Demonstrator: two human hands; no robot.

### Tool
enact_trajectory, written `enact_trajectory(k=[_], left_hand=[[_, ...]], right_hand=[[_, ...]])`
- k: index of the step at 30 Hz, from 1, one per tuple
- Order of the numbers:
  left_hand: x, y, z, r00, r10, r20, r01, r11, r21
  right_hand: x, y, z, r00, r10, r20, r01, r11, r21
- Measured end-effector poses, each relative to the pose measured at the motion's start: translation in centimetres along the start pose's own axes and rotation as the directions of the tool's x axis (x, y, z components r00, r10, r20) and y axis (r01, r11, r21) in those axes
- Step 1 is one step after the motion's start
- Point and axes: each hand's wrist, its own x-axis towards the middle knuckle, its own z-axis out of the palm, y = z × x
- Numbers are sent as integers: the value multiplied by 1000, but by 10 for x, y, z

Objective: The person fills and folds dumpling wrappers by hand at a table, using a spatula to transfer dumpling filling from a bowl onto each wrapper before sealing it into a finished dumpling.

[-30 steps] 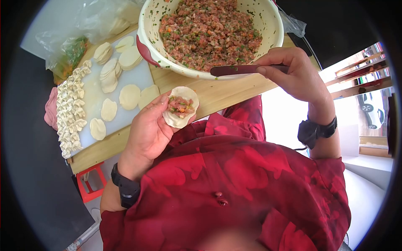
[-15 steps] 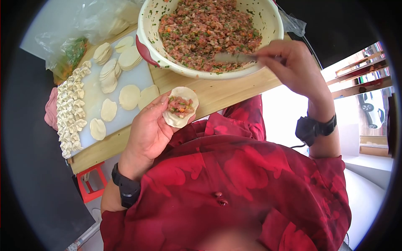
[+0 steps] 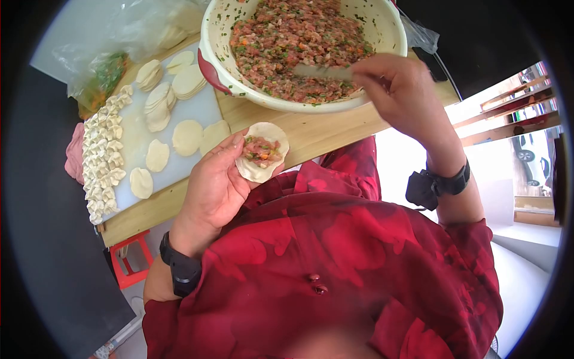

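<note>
Left hand is cupped palm-up around an open dough round, thumb against its edge; my guess is that's so it lies level and the dollop of filling in the middle doesn't slide off; right hand is pinching one end of a flat tool, with the blade out over the meat mix, presumably held by the end like that to spare the knuckles a mucky dip; can't tell if the tip is actually touching the meat, it's a bit blurry; there's a dark band on each wrist, no logo I can read; just past that is the wooden worktop, with the big cream bowl parked near its front edge, handy for the tool I reckon; off to the left there's a pale board with loose rounds laid flat, probably so they peel up easily, plus overlapping stacks further back; folded dumplings are packed tight along its left edge, which looks like a space saver; behind them, a clear plastic bag with something green and orange; way off outside, a white car; no brand, label or writing legible anywhere.
</note>
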Motion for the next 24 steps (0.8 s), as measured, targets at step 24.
enact_trajectory(k=[24], left_hand=[[40,32,58,977,55,207,-56,998,3]], right_hand=[[6,-13,-1,999,-42,14,33,921,388]])
